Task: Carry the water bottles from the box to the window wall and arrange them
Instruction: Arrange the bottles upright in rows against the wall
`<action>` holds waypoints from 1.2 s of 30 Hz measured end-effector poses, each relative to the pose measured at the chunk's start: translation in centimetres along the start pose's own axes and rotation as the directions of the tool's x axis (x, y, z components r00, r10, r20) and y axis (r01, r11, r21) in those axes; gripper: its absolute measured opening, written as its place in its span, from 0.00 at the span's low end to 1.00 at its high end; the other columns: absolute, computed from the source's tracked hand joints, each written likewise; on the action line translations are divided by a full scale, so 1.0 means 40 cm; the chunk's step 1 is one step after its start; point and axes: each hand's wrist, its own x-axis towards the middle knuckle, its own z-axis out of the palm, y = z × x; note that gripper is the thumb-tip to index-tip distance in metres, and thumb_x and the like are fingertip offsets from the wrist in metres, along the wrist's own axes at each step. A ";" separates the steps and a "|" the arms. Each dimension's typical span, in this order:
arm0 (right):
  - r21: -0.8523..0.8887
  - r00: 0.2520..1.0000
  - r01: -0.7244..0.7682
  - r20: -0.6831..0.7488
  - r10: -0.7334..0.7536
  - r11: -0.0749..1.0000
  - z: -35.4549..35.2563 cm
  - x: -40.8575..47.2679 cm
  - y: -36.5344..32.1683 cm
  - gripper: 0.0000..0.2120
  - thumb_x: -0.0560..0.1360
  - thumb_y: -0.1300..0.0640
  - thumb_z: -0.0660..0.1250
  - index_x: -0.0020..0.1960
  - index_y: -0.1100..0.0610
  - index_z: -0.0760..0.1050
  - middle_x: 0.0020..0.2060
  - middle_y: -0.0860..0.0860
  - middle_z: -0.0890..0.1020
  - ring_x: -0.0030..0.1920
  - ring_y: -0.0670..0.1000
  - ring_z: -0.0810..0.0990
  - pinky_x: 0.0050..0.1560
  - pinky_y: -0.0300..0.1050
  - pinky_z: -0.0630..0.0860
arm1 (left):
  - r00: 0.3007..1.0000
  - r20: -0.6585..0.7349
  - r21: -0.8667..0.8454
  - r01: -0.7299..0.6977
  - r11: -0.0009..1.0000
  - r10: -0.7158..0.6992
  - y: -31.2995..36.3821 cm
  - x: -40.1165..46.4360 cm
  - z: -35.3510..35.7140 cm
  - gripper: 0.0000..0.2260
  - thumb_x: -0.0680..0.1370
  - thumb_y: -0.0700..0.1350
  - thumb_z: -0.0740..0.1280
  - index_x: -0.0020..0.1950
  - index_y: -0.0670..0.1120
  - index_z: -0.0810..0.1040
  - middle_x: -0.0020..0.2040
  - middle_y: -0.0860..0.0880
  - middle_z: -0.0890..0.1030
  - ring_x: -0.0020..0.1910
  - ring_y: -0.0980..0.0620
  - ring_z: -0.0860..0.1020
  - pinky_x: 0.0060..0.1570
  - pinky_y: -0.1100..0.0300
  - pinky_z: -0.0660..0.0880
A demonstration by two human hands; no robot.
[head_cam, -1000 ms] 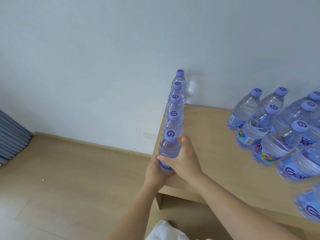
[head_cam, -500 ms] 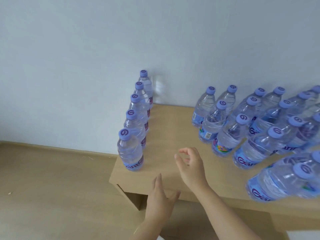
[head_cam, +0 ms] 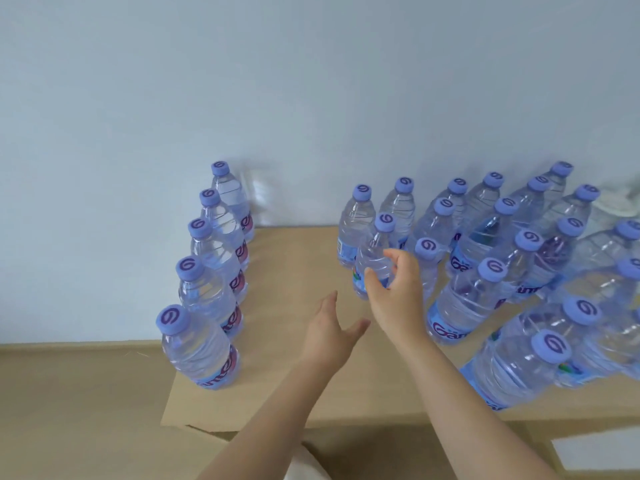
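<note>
Several clear water bottles with purple caps stand in a straight row [head_cam: 214, 271] along the left edge of a light wooden table [head_cam: 294, 268], running from the wall toward me. A dense cluster of the same bottles [head_cam: 502, 265] fills the table's right side. My right hand [head_cam: 394, 292] is cupped around the leftmost front bottle of that cluster [head_cam: 375, 251], thumb and fingers apart on either side of it; the bottle stands on the table. My left hand [head_cam: 332, 334] hovers open over the bare middle of the table, holding nothing.
A pale wall [head_cam: 311, 98] rises directly behind the table. Wooden floor [head_cam: 69, 410] lies to the left, below the table's edge. A white cloth [head_cam: 620, 206] shows at the far right, and a white object [head_cam: 595, 452] at the lower right.
Both hands let go of the nearest bottle in the left row and moved right. My right hand has reached the front bottle of the cluster; the view swung right.
</note>
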 end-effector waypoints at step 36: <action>0.345 0.913 -0.141 0.407 -0.012 0.928 0.077 0.275 -0.182 0.09 0.63 0.51 0.73 0.35 0.52 0.74 0.31 0.45 0.80 0.36 0.46 0.80 0.41 0.48 0.77 | 0.972 -0.235 -0.416 -0.092 0.905 -0.009 0.048 0.123 -0.149 0.33 0.54 0.45 0.79 0.54 0.59 0.70 0.51 0.53 0.80 0.48 0.55 0.80 0.44 0.60 0.77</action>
